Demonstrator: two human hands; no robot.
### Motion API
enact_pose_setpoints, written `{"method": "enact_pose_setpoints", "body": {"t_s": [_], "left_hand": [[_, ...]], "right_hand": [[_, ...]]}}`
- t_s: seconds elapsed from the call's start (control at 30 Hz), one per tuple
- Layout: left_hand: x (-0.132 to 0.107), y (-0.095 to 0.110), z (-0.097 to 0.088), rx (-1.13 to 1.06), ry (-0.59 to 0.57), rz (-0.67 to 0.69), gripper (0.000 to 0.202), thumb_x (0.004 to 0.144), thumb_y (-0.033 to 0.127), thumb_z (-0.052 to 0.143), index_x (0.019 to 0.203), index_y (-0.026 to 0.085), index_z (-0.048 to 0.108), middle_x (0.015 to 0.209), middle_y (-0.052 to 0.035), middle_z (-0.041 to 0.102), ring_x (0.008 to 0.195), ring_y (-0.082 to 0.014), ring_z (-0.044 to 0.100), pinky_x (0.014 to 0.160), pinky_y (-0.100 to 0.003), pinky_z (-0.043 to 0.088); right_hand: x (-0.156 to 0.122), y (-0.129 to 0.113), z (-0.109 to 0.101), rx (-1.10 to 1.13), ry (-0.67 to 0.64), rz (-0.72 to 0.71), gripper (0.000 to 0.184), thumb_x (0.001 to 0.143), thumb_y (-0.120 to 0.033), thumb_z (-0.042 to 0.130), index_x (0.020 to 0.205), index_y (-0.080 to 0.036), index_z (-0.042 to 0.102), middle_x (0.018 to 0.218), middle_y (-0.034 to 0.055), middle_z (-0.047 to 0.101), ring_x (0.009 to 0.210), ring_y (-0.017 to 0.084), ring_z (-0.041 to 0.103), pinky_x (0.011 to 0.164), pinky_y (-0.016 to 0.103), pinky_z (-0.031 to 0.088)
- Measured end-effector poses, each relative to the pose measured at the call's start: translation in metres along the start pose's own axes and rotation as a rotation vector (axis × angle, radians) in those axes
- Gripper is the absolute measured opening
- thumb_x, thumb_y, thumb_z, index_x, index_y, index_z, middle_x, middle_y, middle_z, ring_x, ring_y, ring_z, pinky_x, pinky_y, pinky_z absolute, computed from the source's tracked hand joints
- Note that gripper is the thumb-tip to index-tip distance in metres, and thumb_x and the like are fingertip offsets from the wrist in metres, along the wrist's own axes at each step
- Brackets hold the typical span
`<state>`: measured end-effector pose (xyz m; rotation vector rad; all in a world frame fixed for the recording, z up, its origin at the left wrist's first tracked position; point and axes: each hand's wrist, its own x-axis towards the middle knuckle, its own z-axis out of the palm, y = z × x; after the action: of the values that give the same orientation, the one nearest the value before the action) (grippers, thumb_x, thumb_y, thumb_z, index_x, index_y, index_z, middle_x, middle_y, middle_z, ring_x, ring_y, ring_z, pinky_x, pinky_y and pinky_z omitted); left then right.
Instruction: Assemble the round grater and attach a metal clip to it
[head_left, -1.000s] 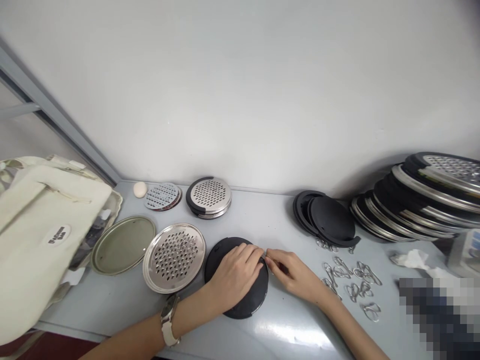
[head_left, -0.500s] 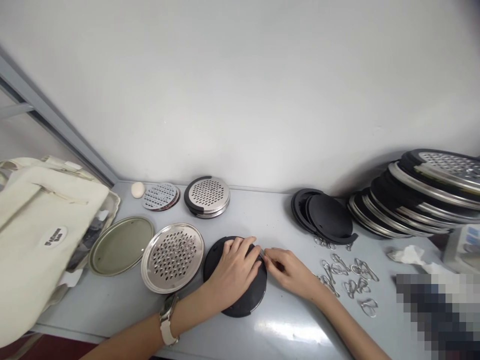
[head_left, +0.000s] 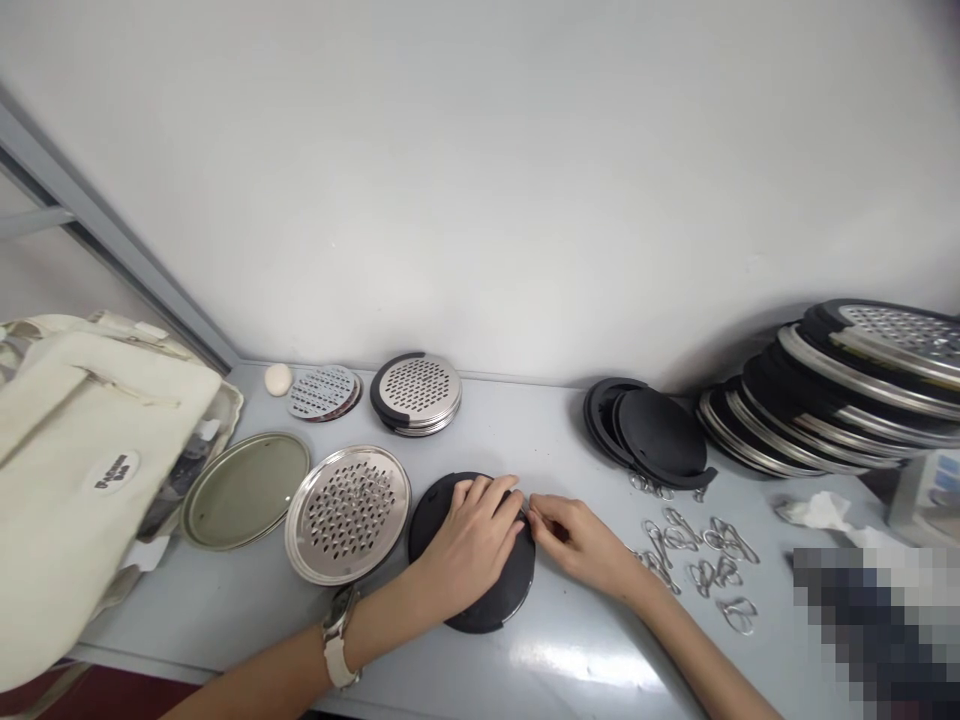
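Observation:
A black round disc (head_left: 504, 588) lies flat on the table in front of me, with a thin metal rim showing along its lower right edge. Across its upper part, my left hand (head_left: 472, 540) grips it, fingers bent towards the right rim. My right hand (head_left: 574, 540) is closed in a pinch at that same rim, close to the left fingertips. A bit of metal shows there, but what the right fingers hold is hidden. Just left of the disc lies a round metal grater plate (head_left: 349, 515), and beyond it an olive-green round tray (head_left: 246, 490).
Several bent wire clips (head_left: 703, 540) lie to the right. Black plastic discs (head_left: 660, 435) and a tall leaning stack of graters (head_left: 832, 390) stand behind them. Smaller grater discs (head_left: 420, 390), a pale round object (head_left: 278, 379) and a cream bag (head_left: 112, 430) are to the left.
The whole view has shifted very slightly. Both hands stay at the black disc's right rim, with no clear change in their grip.

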<state>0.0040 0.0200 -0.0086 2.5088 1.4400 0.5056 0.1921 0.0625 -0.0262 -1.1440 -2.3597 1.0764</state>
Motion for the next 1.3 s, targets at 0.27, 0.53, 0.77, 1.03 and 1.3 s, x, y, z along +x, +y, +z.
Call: {"method": "enact_pose_setpoints", "body": {"t_s": [0.27,0.53,0.77,1.03,1.3], "left_hand": [[0.0003,0.0004,0.0001,0.004,0.005,0.003,0.023,0.099,0.021,0.036,0.116,0.019,0.051,0.129,-0.0086,0.051,0.108,-0.0240,0.048,0.090,-0.042,0.038],[0.0003,0.0010,-0.0008,-0.003,0.004,0.000,0.023,0.098,0.019,0.037,0.116,0.019,0.051,0.127,-0.0082,0.052,0.106,-0.0231,0.049,0.090,-0.041,0.039],[-0.0002,0.0012,-0.0010,0.004,0.002,0.003,0.024,0.097,0.018,0.040,0.118,0.019,0.051,0.126,-0.0079,0.052,0.107,-0.0224,0.050,0.090,-0.039,0.040],[-0.0005,0.0018,-0.0006,0.002,-0.010,0.011,0.023,0.097,0.018,0.040,0.118,0.018,0.050,0.126,-0.0080,0.052,0.107,-0.0224,0.050,0.090,-0.040,0.040],[0.0001,0.0025,-0.0009,0.012,0.001,0.018,0.023,0.097,0.018,0.040,0.118,0.018,0.050,0.125,-0.0082,0.053,0.107,-0.0218,0.052,0.090,-0.039,0.041]], "right_hand": [[-0.0007,-0.0012,-0.0002,0.031,0.019,0.005,0.027,0.094,-0.023,0.037,0.068,-0.022,0.029,0.060,-0.0058,0.035,0.056,0.012,0.034,0.053,0.025,0.027],[-0.0003,0.0003,0.0021,0.013,0.038,0.008,0.026,0.093,-0.022,0.039,0.068,-0.022,0.031,0.060,-0.0055,0.037,0.055,0.011,0.036,0.051,0.024,0.027],[0.0012,0.0017,0.0044,-0.030,0.035,0.012,0.024,0.086,-0.014,0.042,0.067,-0.022,0.030,0.060,-0.0058,0.038,0.056,0.011,0.037,0.052,0.023,0.027],[0.0005,0.0009,0.0023,-0.032,0.038,-0.002,0.024,0.087,-0.015,0.042,0.066,-0.021,0.032,0.060,-0.0054,0.040,0.057,0.011,0.038,0.052,0.023,0.028],[-0.0003,-0.0014,-0.0010,0.005,0.020,-0.018,0.026,0.090,-0.019,0.040,0.066,-0.021,0.032,0.059,-0.0055,0.036,0.055,0.011,0.036,0.052,0.024,0.028]]}}
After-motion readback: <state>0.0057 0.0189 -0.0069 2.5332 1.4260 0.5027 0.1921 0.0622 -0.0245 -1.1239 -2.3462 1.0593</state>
